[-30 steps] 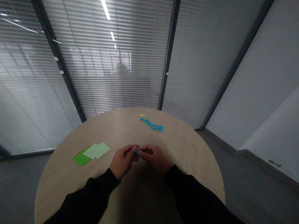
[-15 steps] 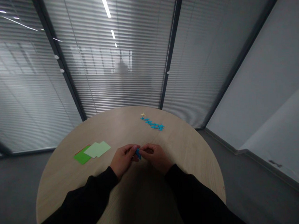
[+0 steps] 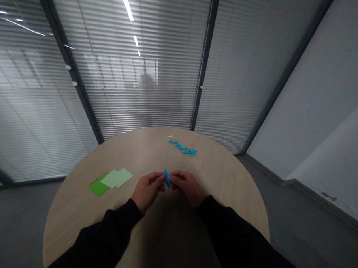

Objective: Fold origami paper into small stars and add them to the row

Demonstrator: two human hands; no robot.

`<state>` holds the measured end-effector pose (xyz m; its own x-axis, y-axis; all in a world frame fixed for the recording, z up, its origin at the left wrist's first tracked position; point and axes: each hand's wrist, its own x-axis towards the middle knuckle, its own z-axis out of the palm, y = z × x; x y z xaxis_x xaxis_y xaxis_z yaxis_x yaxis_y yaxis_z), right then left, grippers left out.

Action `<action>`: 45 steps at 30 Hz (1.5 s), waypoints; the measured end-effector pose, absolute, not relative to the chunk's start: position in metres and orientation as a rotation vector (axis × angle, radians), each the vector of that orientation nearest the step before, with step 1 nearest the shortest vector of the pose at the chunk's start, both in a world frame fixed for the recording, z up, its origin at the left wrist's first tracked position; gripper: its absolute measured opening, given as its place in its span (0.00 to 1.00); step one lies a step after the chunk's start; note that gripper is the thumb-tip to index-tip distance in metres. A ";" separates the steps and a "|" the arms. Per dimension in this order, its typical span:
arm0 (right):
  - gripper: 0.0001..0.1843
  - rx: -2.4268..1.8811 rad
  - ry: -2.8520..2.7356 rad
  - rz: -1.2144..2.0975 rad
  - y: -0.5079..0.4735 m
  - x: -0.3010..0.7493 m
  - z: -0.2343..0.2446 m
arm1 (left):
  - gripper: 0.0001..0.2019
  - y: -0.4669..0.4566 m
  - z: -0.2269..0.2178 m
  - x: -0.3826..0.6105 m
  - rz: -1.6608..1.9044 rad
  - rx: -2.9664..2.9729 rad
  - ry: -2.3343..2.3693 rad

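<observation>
The left hand (image 3: 146,190) and the right hand (image 3: 187,187) both pinch a small blue paper piece (image 3: 167,178) tight between their fingers. The piece stands on its end, over the middle of the round table (image 3: 229,195). Near the table's left edge lie a green sheet (image 3: 98,187) and two pale green sheets (image 3: 116,178), partly on top of it. Near the far edge lies a row of blue paper shapes (image 3: 182,148), with a tiny yellow star (image 3: 171,137) just beside it.
</observation>
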<state>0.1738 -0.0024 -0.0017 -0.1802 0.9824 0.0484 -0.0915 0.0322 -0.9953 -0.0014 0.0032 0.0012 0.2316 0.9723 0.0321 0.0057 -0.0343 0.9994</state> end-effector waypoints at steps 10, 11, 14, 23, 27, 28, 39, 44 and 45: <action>0.14 -1.108 -1.424 1.228 -0.003 0.175 -0.002 | 0.21 -0.003 0.012 0.001 1.071 1.390 1.052; 0.14 -1.114 -1.430 1.223 -0.003 0.174 -0.002 | 0.21 -0.004 0.012 0.001 1.070 1.391 1.053; 0.15 -1.122 -1.452 1.209 -0.003 0.174 -0.002 | 0.21 -0.005 0.013 0.001 1.070 1.411 1.071; 0.15 -1.126 -1.456 1.217 -0.004 0.171 -0.003 | 0.18 -0.003 0.009 -0.002 1.118 1.544 1.119; 0.15 -1.115 -1.468 1.233 -0.005 0.170 -0.002 | 0.18 -0.001 0.005 -0.002 1.128 1.549 1.107; 0.15 -1.113 -1.467 1.234 -0.005 0.170 -0.002 | 0.18 0.000 0.004 -0.002 1.127 1.542 1.103; 0.13 -1.116 -1.437 1.224 -0.006 0.171 0.000 | 0.21 -0.004 0.011 0.001 1.090 1.373 1.076; 0.14 -1.115 -1.430 1.231 -0.005 0.170 -0.001 | 0.20 -0.003 0.009 -0.001 1.091 1.445 1.095; 0.14 -1.117 -1.432 1.229 -0.005 0.170 -0.002 | 0.20 -0.003 0.009 -0.001 1.097 1.468 1.104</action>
